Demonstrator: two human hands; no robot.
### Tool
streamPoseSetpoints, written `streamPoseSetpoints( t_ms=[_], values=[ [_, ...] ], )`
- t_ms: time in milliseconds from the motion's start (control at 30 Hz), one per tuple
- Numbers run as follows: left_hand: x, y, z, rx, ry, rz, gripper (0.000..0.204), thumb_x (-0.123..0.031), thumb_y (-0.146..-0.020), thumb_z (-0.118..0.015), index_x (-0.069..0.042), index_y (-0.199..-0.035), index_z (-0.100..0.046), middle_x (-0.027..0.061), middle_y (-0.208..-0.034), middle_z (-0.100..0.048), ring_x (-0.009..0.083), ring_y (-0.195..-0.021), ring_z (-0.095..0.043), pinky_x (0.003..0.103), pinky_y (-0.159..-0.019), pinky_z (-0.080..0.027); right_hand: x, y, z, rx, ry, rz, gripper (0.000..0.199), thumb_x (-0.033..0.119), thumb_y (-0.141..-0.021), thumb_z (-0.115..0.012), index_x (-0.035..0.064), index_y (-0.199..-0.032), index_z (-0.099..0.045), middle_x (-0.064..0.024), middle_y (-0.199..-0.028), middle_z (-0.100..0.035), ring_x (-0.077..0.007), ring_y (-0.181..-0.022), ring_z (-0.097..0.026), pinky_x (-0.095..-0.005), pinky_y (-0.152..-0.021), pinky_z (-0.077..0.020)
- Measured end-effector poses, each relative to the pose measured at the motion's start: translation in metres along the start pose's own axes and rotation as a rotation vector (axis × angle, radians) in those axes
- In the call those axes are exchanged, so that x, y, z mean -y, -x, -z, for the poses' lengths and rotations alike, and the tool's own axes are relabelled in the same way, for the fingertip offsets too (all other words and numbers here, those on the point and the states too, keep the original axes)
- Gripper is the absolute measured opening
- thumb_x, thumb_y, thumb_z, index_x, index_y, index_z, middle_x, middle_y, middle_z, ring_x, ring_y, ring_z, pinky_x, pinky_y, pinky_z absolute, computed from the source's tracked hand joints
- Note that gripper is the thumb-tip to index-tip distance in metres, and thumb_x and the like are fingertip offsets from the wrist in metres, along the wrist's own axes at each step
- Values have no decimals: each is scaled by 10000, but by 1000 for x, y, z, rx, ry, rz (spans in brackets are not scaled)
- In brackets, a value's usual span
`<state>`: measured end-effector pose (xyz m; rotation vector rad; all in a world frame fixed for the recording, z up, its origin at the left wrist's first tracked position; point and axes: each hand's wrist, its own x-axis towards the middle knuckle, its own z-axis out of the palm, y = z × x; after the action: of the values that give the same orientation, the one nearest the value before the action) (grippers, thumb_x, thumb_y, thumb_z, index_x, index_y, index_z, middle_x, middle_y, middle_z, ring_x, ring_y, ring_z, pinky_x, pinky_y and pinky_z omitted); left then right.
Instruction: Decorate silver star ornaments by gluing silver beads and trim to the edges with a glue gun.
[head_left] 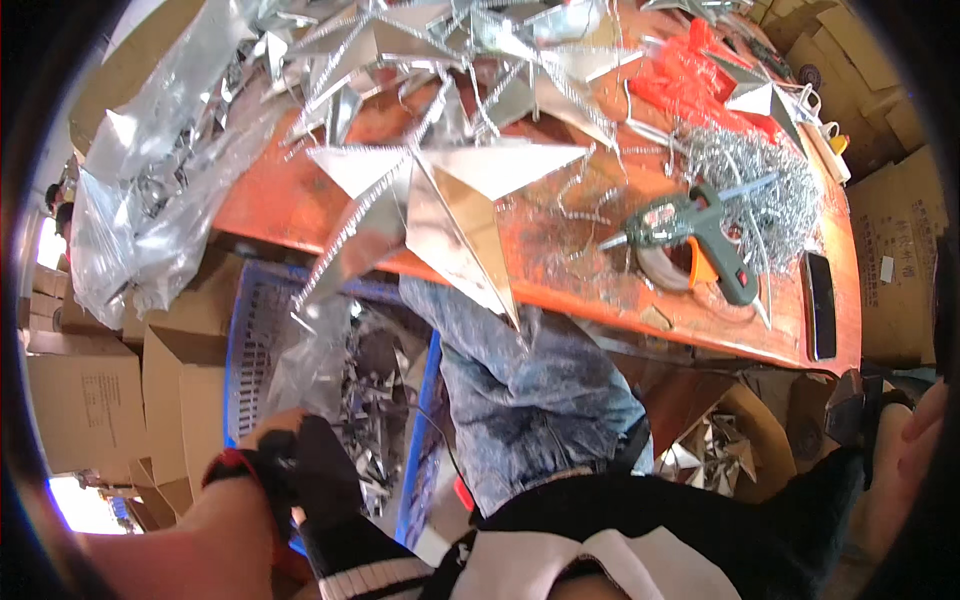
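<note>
At left, a brown cardboard box (85, 405) bears printed text. The left hand (275, 425) is at the near end of a blue plastic crate (255, 345) of silver pieces; I cannot tell its fingers' state. A shiny silver five-pointed star (440, 215) overhangs the orange tabletop (290, 200), probably for easy reach. A labelled dark green glue gun (690, 220) lies sideways, likely handy there. Beyond the black rectangular phone (820, 305), the right hand (925, 425) is cut off, its grip unclear.

Right hand (922, 425) partly beyond right rim
</note>
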<state>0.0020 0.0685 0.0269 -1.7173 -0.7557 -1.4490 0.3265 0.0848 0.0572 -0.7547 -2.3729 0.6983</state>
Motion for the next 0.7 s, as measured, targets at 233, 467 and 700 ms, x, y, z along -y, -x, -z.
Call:
streamPoseSetpoints(
  t_ms=[233, 467, 700],
  values=[
    [5, 31, -32, 169, 87, 127, 550, -447, -822, -515, -7, -1146, -456, 191, -1153, -460, 328, -1090, -409, 517, -895, -320, -36, -38, -16, 47, -8, -77, 183, 45, -714, -660, 1, -804, -507, -190, -897, -567, -277, -642, -594, -384, -594, -520],
    [-21, 36, -25, 232, 79, 179, 453, -396, -834, -521, -26, -1093, -492, 168, -1099, -493, 302, -1043, -431, 475, -859, -350, -33, -25, -19, 45, -199, -181, 160, 31, -721, -641, -12, -806, -513, -196, -883, -572, -277, -650, -592, -375, -596, -521],
    [-19, 38, -36, 137, 139, 201, 358, -345, -845, -527, -45, -1040, -529, 144, -1045, -526, 277, -997, -454, 432, -822, -379, -23, -19, -11, -77, -244, -128, 137, 17, -729, -623, -25, -808, -520, -203, -869, -577, -277, -657, -590, -367, -598, -522]
  ],
)
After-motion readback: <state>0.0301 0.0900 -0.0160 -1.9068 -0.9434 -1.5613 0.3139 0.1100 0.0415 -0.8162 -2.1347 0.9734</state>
